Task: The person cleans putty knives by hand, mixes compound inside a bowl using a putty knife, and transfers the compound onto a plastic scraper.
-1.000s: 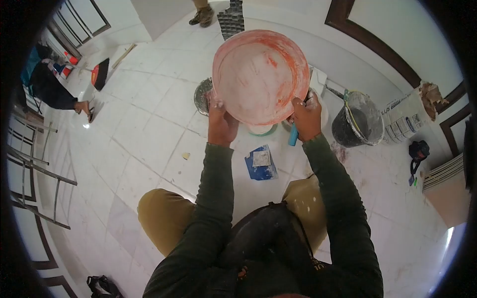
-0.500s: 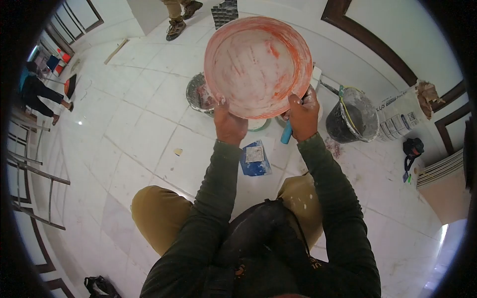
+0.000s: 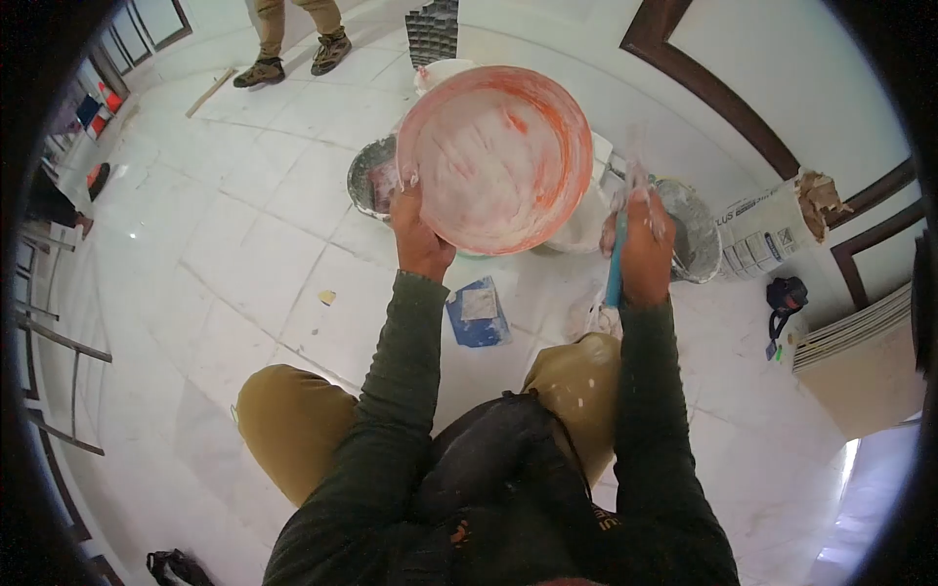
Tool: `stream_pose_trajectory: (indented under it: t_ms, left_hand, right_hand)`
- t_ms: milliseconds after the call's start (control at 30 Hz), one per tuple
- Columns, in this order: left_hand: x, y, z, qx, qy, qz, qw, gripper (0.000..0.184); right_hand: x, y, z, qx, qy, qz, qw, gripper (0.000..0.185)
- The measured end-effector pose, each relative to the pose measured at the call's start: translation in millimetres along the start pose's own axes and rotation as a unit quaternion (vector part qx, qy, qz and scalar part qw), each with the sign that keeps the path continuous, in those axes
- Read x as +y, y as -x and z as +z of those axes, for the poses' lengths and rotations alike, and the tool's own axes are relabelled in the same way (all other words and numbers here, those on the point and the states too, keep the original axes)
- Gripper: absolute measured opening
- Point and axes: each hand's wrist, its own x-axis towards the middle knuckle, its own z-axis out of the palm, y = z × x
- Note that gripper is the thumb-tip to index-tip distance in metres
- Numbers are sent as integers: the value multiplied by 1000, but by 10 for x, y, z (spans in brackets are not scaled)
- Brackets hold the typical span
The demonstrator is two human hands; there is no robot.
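Note:
My left hand point(image 3: 422, 232) grips the near-left rim of a round orange basin point(image 3: 493, 161), tilted so that its inside, smeared with whitish residue, faces me. My right hand point(image 3: 647, 249) is off the basin, to its right, closed round a blue-handled tool point(image 3: 615, 269). Motion smears its fingertips, and the tool's working end is too blurred to name. Behind the basin, partly hidden, are a dark bucket point(image 3: 369, 186) on the left and a white container point(image 3: 583, 223) on the right. A blue sheet with a pale square piece point(image 3: 479, 311) lies on the floor below.
Right of my hand stands a mortar-stained bucket point(image 3: 699, 234), beside a printed bag point(image 3: 767, 234) against the wall. A black pouch point(image 3: 785, 293) and stacked panels point(image 3: 860, 366) are further right. Another person's legs point(image 3: 293, 39) stand at the top left. Metal frames point(image 3: 68, 342) line the left side.
My right hand has left the basin's rim and moved right with the blue-handled tool. The basin, now in my left hand alone, sits slightly lower. The other person has stepped left.

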Motion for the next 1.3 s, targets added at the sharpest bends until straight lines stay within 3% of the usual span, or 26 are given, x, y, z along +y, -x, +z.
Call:
stream_pose_trajectory:
  t_ms: [67, 133, 233, 367, 533, 600, 667, 733, 833, 933, 1067, 1133, 1233, 1300]
  left_hand:
    - [-39, 3, -11, -15, -19, -3, 1000, 56]
    - [-110, 28, 39, -39, -40, -1, 998, 58]
    - [-170, 80, 91, -71, -58, -85, 992, 57]
    - [-339, 101, 99, -93, -106, -27, 990, 54]
    - [-329, 230, 295, -120, -128, -29, 984, 52]
    - [-337, 285, 311, -185, -394, 109, 894, 55]
    - [-379, 310, 312, -211, -386, 73, 895, 59]
    - [-447, 328, 278, -189, -104, -142, 966, 66]
    - [-457, 294, 278, -271, -138, -140, 942, 84]
    - [-411, 371, 402, -276, -144, -146, 939, 89]
    - [-453, 351, 322, -306, -140, -183, 924, 88]
    - [-454, 342, 280, -323, -156, -165, 919, 85]
    - [-428, 318, 245, -307, -146, -183, 922, 84]
    - [-449, 343, 230, -249, -110, -215, 938, 84]
  right_hand:
    - [-185, 233, 154, -47, 96, -25, 994, 41]
    - [-206, 370, 289, -77, 69, -11, 995, 41]
    - [-152, 250, 205, -75, 102, 46, 991, 33]
    - [-95, 111, 106, -44, 160, -57, 984, 34]
    - [29, 88, -26, 31, 254, -115, 960, 20]
    - [162, 95, -86, 70, 267, -107, 955, 19]
    - [258, 122, -147, 106, 284, -99, 948, 19]
    - [333, 158, -198, 129, 299, -104, 940, 19]
    - [425, 224, -245, 151, 289, -111, 939, 22]
    - [513, 255, -194, 180, 238, -74, 952, 26]
    - [471, 277, -132, 162, 162, 56, 972, 32]
    - [419, 285, -19, 120, 140, 49, 982, 34]
    - [394, 409, 200, 34, 369, -148, 917, 36]
    - [341, 551, 238, -59, 316, -59, 945, 36]
